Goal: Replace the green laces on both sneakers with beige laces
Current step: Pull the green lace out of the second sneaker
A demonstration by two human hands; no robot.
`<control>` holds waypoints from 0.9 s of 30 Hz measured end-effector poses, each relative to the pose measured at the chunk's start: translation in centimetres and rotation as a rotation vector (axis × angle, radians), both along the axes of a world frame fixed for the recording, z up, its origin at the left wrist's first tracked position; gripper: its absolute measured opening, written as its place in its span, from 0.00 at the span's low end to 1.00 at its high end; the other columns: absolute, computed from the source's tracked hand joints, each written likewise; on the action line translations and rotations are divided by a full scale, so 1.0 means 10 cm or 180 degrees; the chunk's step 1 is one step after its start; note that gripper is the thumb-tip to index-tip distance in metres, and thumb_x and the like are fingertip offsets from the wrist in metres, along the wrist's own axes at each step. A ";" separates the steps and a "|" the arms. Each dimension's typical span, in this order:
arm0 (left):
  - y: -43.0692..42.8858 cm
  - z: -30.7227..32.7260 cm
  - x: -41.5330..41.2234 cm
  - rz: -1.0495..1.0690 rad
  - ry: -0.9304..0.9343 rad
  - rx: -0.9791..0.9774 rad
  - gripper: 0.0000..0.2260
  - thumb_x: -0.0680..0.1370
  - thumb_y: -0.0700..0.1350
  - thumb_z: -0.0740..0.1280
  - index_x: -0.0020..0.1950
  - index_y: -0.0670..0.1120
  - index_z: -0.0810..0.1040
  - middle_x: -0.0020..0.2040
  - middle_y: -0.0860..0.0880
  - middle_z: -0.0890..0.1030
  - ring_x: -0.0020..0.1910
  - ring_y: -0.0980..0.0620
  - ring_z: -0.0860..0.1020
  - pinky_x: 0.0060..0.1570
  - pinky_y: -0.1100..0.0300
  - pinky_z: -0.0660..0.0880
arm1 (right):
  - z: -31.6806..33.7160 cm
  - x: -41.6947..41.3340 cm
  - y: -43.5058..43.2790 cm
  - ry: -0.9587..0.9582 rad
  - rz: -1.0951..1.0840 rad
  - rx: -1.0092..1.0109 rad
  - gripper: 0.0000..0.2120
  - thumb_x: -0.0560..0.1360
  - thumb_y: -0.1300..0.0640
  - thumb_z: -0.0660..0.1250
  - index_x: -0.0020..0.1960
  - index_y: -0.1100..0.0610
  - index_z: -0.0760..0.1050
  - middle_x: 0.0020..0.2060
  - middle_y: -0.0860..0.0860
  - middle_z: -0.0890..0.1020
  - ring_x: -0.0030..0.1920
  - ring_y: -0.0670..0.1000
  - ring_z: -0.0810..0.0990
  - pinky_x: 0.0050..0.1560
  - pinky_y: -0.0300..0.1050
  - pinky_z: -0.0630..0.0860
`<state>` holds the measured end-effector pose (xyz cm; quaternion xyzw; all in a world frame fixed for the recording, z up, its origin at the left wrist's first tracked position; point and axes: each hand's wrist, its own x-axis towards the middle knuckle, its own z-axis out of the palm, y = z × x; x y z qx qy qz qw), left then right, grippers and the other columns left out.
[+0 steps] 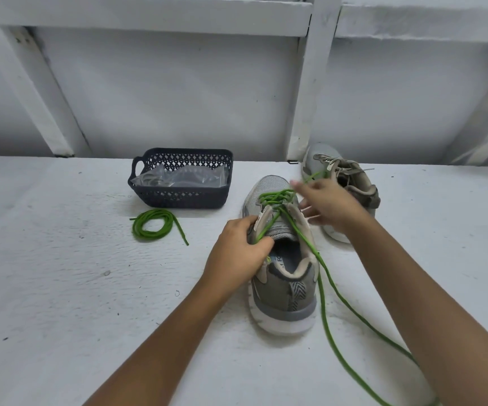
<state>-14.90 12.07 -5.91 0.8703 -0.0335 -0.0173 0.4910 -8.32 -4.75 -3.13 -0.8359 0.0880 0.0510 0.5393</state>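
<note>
We look down on a white table (61, 288), where a grey sneaker (283, 288) stands with its heel towards us. At ten o'clock from it sits a dark lattice basket (178, 197) holding clear plastic bags (184, 178). At one o'clock a second sneaker (354, 183) wears beige laces (333, 165). The left hand (237, 250) grips the near shoe's left eyelet flap, fingers curled round it. The right hand (330, 206), blurred, is at the threaded green lace (324, 294), which trails to five o'clock; whether it pinches the strand we cannot tell. A loose green lace (152, 227) lies coiled at nine o'clock.
</note>
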 end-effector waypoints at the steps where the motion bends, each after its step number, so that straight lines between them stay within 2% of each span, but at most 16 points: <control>1: 0.00 0.00 0.00 0.0006 -0.0010 -0.0002 0.16 0.75 0.46 0.65 0.62 0.53 0.75 0.55 0.54 0.71 0.57 0.54 0.74 0.57 0.57 0.71 | -0.04 -0.02 0.03 -0.0093 0.0156 -0.0302 0.12 0.78 0.50 0.64 0.46 0.60 0.74 0.31 0.50 0.74 0.29 0.46 0.72 0.27 0.36 0.71; 3: 0.01 0.00 0.00 0.0007 -0.0024 -0.0012 0.15 0.75 0.46 0.65 0.61 0.53 0.75 0.55 0.54 0.71 0.56 0.54 0.74 0.56 0.57 0.71 | -0.08 -0.02 0.05 -0.0350 0.0175 -0.0396 0.09 0.78 0.56 0.65 0.42 0.61 0.74 0.29 0.50 0.74 0.29 0.46 0.72 0.24 0.33 0.71; 5: 0.01 0.00 0.00 0.0004 -0.0016 -0.0017 0.16 0.74 0.48 0.65 0.62 0.53 0.75 0.55 0.54 0.71 0.57 0.54 0.74 0.57 0.57 0.71 | -0.01 0.01 0.03 -0.0464 -0.0068 0.0092 0.10 0.80 0.59 0.62 0.40 0.61 0.72 0.30 0.52 0.76 0.28 0.46 0.75 0.24 0.34 0.73; 7: 0.01 0.00 -0.01 -0.0008 0.0003 -0.0022 0.17 0.74 0.48 0.65 0.63 0.53 0.74 0.56 0.54 0.71 0.58 0.54 0.73 0.58 0.56 0.70 | 0.10 0.07 -0.03 -0.0758 -0.0569 0.0531 0.13 0.81 0.58 0.58 0.38 0.59 0.70 0.30 0.52 0.77 0.24 0.43 0.76 0.24 0.36 0.74; 10: 0.01 -0.01 0.00 -0.0018 -0.0016 -0.0024 0.16 0.74 0.46 0.65 0.63 0.53 0.74 0.57 0.53 0.72 0.58 0.53 0.73 0.58 0.56 0.70 | 0.21 0.10 -0.09 -0.1144 -0.1142 0.0675 0.15 0.82 0.56 0.55 0.37 0.57 0.69 0.29 0.52 0.76 0.22 0.42 0.74 0.24 0.36 0.74; 12: 0.01 -0.01 0.00 -0.0007 0.0012 -0.0006 0.18 0.75 0.46 0.65 0.64 0.53 0.74 0.59 0.52 0.72 0.58 0.53 0.73 0.59 0.56 0.70 | 0.19 0.06 -0.05 -0.0904 -0.0915 0.0532 0.16 0.81 0.52 0.57 0.38 0.58 0.71 0.31 0.52 0.76 0.26 0.45 0.75 0.25 0.37 0.73; 14: 0.01 -0.01 0.00 -0.0020 0.0036 -0.0016 0.18 0.74 0.47 0.65 0.64 0.53 0.74 0.59 0.53 0.72 0.58 0.53 0.74 0.59 0.55 0.70 | 0.09 -0.01 0.01 -0.0447 -0.0331 0.0001 0.15 0.79 0.49 0.61 0.43 0.59 0.75 0.32 0.51 0.76 0.29 0.46 0.74 0.28 0.38 0.72; 16: 0.00 -0.01 0.00 -0.0030 0.0033 -0.0043 0.18 0.72 0.50 0.64 0.62 0.54 0.74 0.56 0.54 0.72 0.57 0.53 0.74 0.58 0.56 0.70 | 0.01 -0.07 0.07 -0.0362 0.0108 -0.0586 0.12 0.78 0.52 0.65 0.43 0.60 0.77 0.29 0.51 0.75 0.27 0.46 0.72 0.24 0.33 0.70; 17: 0.00 0.00 0.00 -0.0031 0.0037 -0.0051 0.19 0.71 0.51 0.64 0.62 0.54 0.75 0.56 0.55 0.71 0.57 0.54 0.74 0.57 0.57 0.70 | -0.02 -0.06 0.08 -0.0435 0.0141 -0.0663 0.11 0.78 0.54 0.65 0.41 0.61 0.78 0.28 0.52 0.74 0.26 0.46 0.72 0.22 0.31 0.69; 18: 0.00 -0.01 0.00 -0.0028 0.0045 -0.0049 0.19 0.71 0.52 0.64 0.63 0.54 0.74 0.55 0.55 0.71 0.56 0.55 0.73 0.56 0.58 0.70 | -0.02 -0.06 0.08 -0.0484 0.0086 -0.0545 0.12 0.78 0.57 0.65 0.39 0.62 0.77 0.27 0.53 0.74 0.24 0.46 0.73 0.22 0.31 0.69; 20: 0.01 -0.01 0.01 -0.0019 0.0032 0.0001 0.18 0.74 0.48 0.65 0.64 0.54 0.73 0.56 0.55 0.70 0.54 0.57 0.71 0.54 0.61 0.67 | 0.03 -0.03 0.04 -0.0507 -0.0219 0.0227 0.14 0.80 0.60 0.62 0.37 0.62 0.74 0.29 0.55 0.76 0.21 0.42 0.75 0.24 0.33 0.74; 22: 0.01 -0.02 0.01 -0.0020 0.0013 0.0033 0.18 0.75 0.46 0.64 0.65 0.53 0.73 0.57 0.54 0.70 0.52 0.58 0.69 0.52 0.63 0.64 | 0.16 0.04 -0.05 -0.0776 -0.0713 0.0863 0.15 0.81 0.60 0.58 0.37 0.61 0.72 0.30 0.55 0.76 0.21 0.43 0.76 0.26 0.38 0.78; 25: 0.01 -0.03 0.01 -0.0030 -0.0003 0.0019 0.19 0.75 0.46 0.64 0.66 0.52 0.72 0.58 0.54 0.71 0.53 0.59 0.68 0.53 0.63 0.64 | 0.27 0.09 -0.15 -0.1108 -0.1213 0.0995 0.16 0.81 0.57 0.57 0.36 0.59 0.71 0.30 0.55 0.76 0.23 0.47 0.77 0.29 0.41 0.79; 27: 0.01 -0.03 0.00 -0.0044 0.0010 0.0005 0.17 0.75 0.46 0.64 0.64 0.52 0.73 0.58 0.53 0.71 0.53 0.58 0.69 0.52 0.63 0.64 | 0.23 0.06 -0.11 -0.0892 -0.1041 0.0918 0.16 0.81 0.53 0.59 0.36 0.59 0.71 0.31 0.56 0.76 0.26 0.49 0.76 0.27 0.40 0.77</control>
